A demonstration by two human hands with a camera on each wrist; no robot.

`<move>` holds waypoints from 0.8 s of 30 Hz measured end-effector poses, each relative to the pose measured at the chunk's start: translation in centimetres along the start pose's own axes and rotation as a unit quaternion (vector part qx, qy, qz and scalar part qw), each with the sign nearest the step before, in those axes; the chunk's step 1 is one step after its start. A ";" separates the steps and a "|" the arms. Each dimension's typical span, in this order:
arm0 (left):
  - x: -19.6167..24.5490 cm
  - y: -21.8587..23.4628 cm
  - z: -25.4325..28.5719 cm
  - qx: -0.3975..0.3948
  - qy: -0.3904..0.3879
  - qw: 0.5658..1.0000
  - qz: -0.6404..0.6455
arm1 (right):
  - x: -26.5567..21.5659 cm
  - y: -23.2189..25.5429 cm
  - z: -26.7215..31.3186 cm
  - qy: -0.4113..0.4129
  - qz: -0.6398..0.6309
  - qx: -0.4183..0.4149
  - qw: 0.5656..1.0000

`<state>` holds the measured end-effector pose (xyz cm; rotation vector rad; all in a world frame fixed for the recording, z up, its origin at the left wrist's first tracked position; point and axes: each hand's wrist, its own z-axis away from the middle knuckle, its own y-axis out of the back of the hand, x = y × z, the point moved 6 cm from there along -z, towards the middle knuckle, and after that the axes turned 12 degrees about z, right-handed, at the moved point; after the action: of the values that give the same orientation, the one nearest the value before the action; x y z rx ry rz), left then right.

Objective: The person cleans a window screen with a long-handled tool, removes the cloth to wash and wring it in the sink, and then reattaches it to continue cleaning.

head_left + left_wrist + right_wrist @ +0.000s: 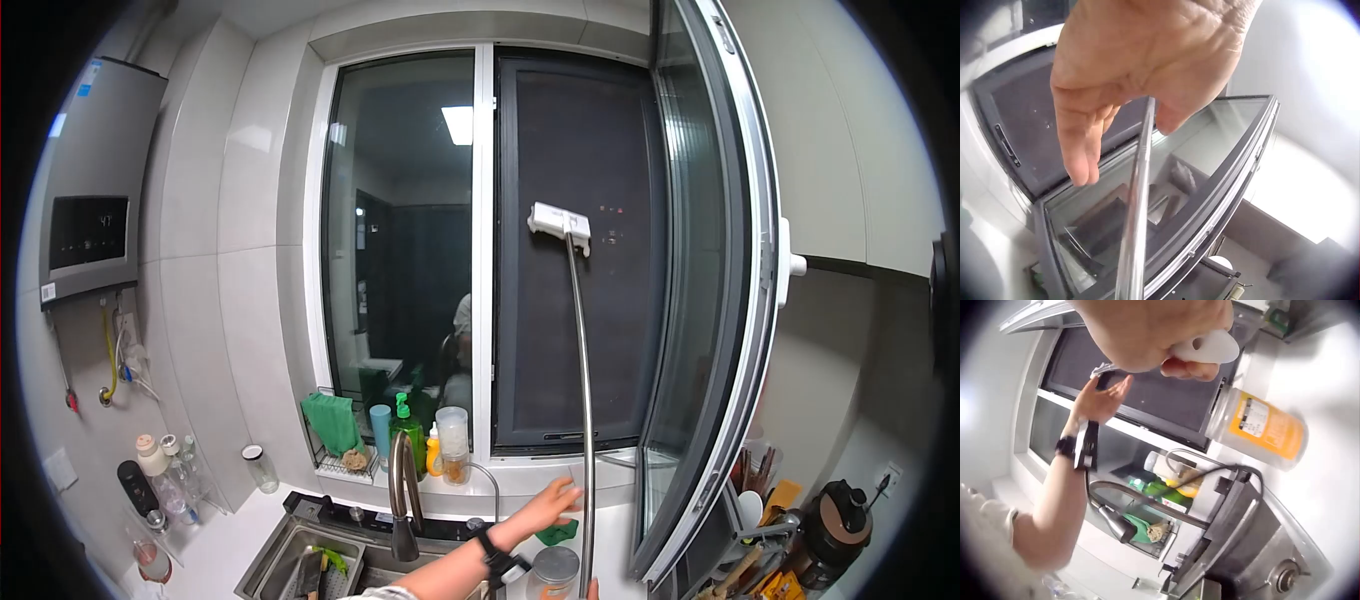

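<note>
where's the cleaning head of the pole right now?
Head view: the white cleaning head sits high on the dark window screen, just right of the centre frame, atop the metal pole.

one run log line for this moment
left hand: open, beside long metal pole | right hand: grips white handle | white cleaning head: on dark window screen

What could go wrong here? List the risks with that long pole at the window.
1. The right hand grips only the white handle end, while the left hand is open beside the pole, so the cleaning head may wobble or slip off the dark screen.
2. The pole's lower part passes close to the jar and faucet; a swing might knock them.
3. The open window sash stands close to the pole and could be struck.
</note>
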<state>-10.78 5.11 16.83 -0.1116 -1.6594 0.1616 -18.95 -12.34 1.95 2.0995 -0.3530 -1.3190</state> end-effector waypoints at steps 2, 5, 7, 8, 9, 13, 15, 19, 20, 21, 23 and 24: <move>-0.5 1.5 3.9 -0.008 0.028 1.000 0.012 | -0.1 1.0 -4.5 0.064 0.014 0.101 0.993; 0.0 5.0 9.6 0.037 0.028 0.999 0.018 | -7.9 8.4 -10.3 0.063 0.016 0.177 0.982; 2.3 7.4 14.4 0.092 0.002 0.995 0.036 | -10.4 11.7 -14.6 0.110 -0.014 0.237 0.965; 2.5 9.4 16.6 0.127 -0.016 0.990 0.067 | -11.3 12.9 -16.2 0.106 -0.012 0.243 0.964; 3.7 10.5 19.4 0.170 -0.036 0.983 0.059 | -12.7 14.1 -17.4 0.083 -0.039 0.224 0.970; 4.2 15.8 31.4 0.363 -0.113 0.922 0.075 | -14.8 16.4 -20.7 0.075 -0.070 0.233 0.967; 4.0 14.9 37.5 0.466 -0.152 0.856 0.163 | -14.9 16.8 -20.2 0.071 -0.072 0.234 0.967; -3.1 20.4 47.6 0.535 -0.169 0.799 0.214 | -10.6 13.7 -17.5 -0.003 -0.034 0.154 0.987; -3.1 19.6 49.0 0.582 -0.153 0.776 0.187 | -9.8 13.0 -16.8 0.013 -0.019 0.171 0.985; -2.9 19.0 49.2 0.582 -0.149 0.777 0.186 | -9.4 12.6 -16.1 0.029 -0.005 0.186 0.982; -2.4 18.5 49.7 0.631 -0.146 0.738 0.187 | -8.5 12.1 -15.6 0.013 -0.003 0.174 0.985; -2.4 19.3 49.5 0.606 -0.133 0.763 0.184 | -8.0 11.8 -16.0 0.031 0.011 0.184 0.982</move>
<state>-60.29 21.73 6.70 0.6057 -1.4923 1.5736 -7.38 -11.36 19.98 2.4242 -0.6339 -1.2459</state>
